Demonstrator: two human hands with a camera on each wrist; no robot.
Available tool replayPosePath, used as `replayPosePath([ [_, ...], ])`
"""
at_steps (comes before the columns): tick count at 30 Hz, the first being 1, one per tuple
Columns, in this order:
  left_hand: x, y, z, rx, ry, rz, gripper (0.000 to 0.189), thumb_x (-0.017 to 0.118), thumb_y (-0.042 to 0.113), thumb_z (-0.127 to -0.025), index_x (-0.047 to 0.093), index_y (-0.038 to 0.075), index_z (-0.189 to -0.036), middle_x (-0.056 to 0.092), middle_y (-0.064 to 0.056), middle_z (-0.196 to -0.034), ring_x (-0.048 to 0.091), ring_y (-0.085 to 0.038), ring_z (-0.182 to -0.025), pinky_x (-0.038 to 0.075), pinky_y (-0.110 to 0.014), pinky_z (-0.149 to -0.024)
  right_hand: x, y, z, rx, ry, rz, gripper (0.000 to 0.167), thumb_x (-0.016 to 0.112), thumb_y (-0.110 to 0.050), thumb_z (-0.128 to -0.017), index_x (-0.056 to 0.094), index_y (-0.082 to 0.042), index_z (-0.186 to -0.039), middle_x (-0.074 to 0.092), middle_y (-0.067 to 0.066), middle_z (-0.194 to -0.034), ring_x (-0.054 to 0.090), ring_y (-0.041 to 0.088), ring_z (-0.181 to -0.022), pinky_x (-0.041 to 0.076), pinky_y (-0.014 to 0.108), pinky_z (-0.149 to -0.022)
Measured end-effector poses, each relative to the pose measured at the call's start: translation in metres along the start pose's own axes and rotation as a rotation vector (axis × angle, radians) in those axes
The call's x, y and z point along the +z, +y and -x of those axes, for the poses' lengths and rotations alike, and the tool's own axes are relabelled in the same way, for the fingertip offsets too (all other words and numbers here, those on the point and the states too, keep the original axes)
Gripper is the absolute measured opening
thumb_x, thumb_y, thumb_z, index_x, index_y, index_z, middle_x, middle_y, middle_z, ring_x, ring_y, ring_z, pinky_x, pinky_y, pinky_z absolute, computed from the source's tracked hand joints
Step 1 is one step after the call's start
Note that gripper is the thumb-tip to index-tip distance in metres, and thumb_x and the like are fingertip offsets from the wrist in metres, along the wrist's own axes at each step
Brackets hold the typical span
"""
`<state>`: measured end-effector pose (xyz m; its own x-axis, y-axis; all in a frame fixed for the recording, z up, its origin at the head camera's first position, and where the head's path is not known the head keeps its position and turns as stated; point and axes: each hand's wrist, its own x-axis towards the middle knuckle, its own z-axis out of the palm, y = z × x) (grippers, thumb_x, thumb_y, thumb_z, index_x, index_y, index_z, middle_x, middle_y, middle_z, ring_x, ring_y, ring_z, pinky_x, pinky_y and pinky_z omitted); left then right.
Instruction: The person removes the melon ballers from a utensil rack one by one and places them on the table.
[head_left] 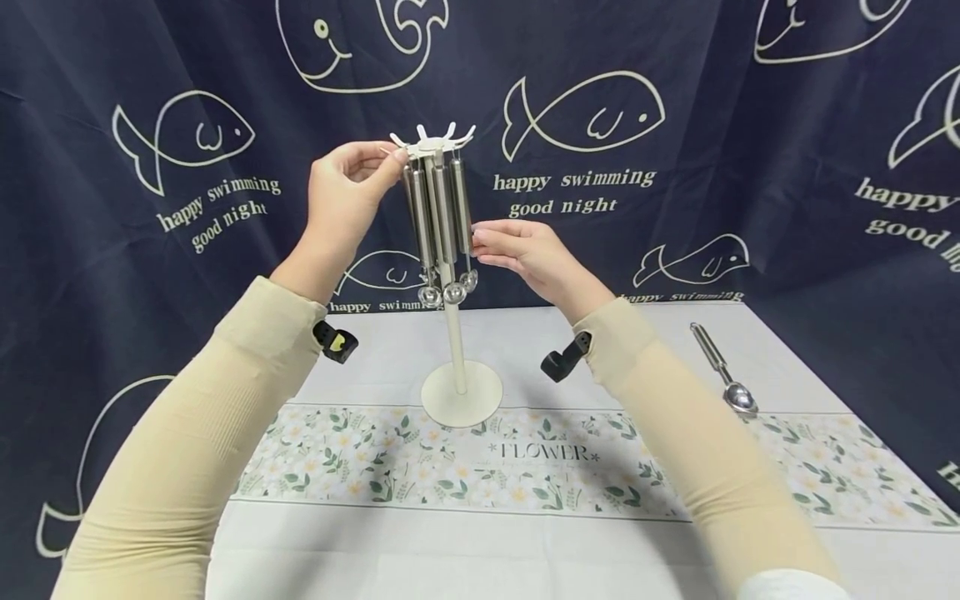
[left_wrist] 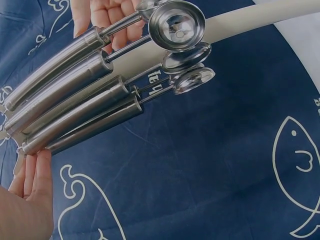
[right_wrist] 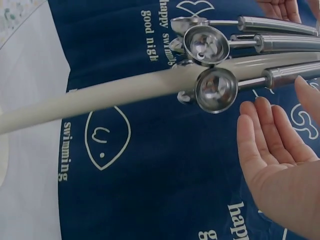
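In the head view, a cream rotating-style rack (head_left: 456, 346) stands upright on its round base, with hooks spread around its top. Several steel melon ballers (head_left: 442, 208) hang from the hooks, round bowls down. My left hand (head_left: 348, 183) is at the rack's top, thumb and forefinger pinching a hook on the left side. The left wrist view shows its fingers (left_wrist: 37, 175) by the upper end of a handle. On the right, my right hand (head_left: 528, 250) is beside the hanging handles. Its fingers (right_wrist: 272, 132) are extended, and the thumb is at one handle.
Another steel melon baller (head_left: 723, 367) lies on the table at the right. A floral runner (head_left: 562, 467) crosses the white tablecloth (head_left: 360, 542). Behind the table hangs a dark blue curtain (head_left: 480, 50) with fish drawings.
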<state>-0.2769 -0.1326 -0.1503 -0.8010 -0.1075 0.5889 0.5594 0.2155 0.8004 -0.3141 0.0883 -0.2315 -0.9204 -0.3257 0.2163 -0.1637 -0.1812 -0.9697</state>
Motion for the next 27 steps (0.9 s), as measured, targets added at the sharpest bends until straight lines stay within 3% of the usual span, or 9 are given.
replayPosePath([
  [7,-0.001,-0.002,0.000,-0.005,-0.011,-0.026,0.027,0.074,0.023,-0.086,0.070,0.004,-0.104,0.067,0.009,-0.082,0.064,-0.006,-0.082,0.051,-0.018,-0.082,0.008,0.001,-0.003,0.019,-0.029,-0.023,0.039,0.061,-0.003,-0.094,0.054,0.006,-0.131,0.070,0.003,-0.102,0.067,0.014,-0.096,0.049,0.035,-0.104],
  [13,-0.001,-0.001,-0.001,0.005,-0.015,-0.007,0.025,0.074,0.022,-0.086,0.069,0.004,-0.103,0.067,0.009,-0.082,0.065,-0.006,-0.081,0.052,-0.018,-0.082,0.009,0.000,-0.004,-0.037,-0.080,0.000,0.036,0.061,0.000,-0.093,0.055,0.010,-0.127,0.073,0.004,-0.097,0.071,0.018,-0.091,0.054,0.037,-0.096],
  [27,-0.002,-0.001,-0.002,0.015,-0.028,0.004,0.023,0.074,0.019,-0.086,0.069,0.003,-0.101,0.067,0.009,-0.079,0.065,-0.006,-0.077,0.054,-0.018,-0.081,0.012,-0.002,-0.001,-0.085,-0.050,0.023,0.031,0.061,0.001,-0.092,0.059,0.010,-0.122,0.073,0.001,-0.092,0.071,0.016,-0.083,0.059,0.034,-0.085],
])
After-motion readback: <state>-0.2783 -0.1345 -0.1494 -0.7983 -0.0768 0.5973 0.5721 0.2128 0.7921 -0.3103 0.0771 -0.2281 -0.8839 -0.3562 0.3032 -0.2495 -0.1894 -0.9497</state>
